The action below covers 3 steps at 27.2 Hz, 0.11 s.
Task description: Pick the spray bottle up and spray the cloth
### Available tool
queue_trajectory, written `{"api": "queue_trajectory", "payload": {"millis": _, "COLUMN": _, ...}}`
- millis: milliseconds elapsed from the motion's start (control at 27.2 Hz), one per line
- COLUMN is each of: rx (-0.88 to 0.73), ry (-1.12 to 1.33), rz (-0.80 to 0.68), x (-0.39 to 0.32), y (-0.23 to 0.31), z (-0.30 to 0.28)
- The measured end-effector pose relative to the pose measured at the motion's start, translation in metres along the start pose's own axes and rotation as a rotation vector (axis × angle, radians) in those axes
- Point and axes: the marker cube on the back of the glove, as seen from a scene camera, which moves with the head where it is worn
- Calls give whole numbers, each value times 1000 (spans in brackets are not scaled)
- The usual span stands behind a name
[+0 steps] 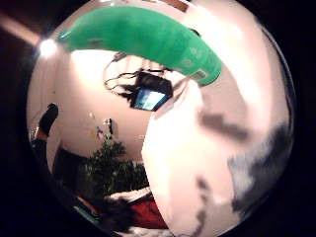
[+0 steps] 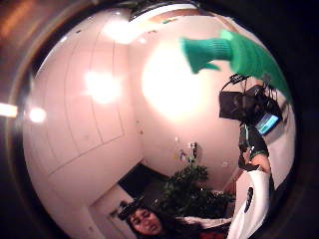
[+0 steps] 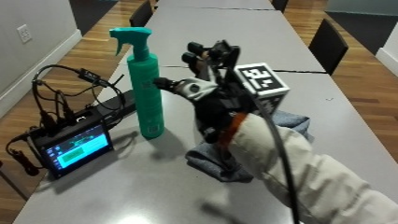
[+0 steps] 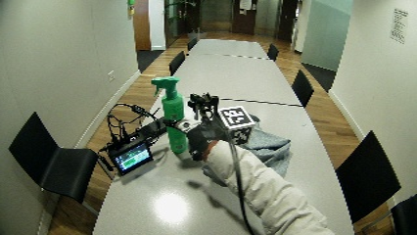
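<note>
Grey long table (image 3: 187, 186) in a room with wood floor (image 4: 140, 88), black chairs (image 4: 55, 164) alongside. Grey cloth (image 3: 211, 161) lies under my right hand (image 3: 214, 100). Green spray bottle (image 3: 144, 84) stands upright just beside it, near a small monitor (image 3: 74, 149). Can't tell my finger state.

Overhead room light leaves a bright glare patch on the grey surface (image 4: 171, 208) near the camera. The spray bottle (image 3: 145, 84) throws a soft shadow toward the monitor (image 3: 74, 150). Both palm views bow strongly at their rims, with blown-out ceiling lights (and smeared, unfocused foreground shapes).
</note>
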Motion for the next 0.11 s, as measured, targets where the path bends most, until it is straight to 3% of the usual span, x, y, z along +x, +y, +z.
{"api": "queue_trajectory", "payload": {"millis": 110, "rx": -34, "ry": -17, "rz": -57, "x": -37, "y": 40, "z": -12}}
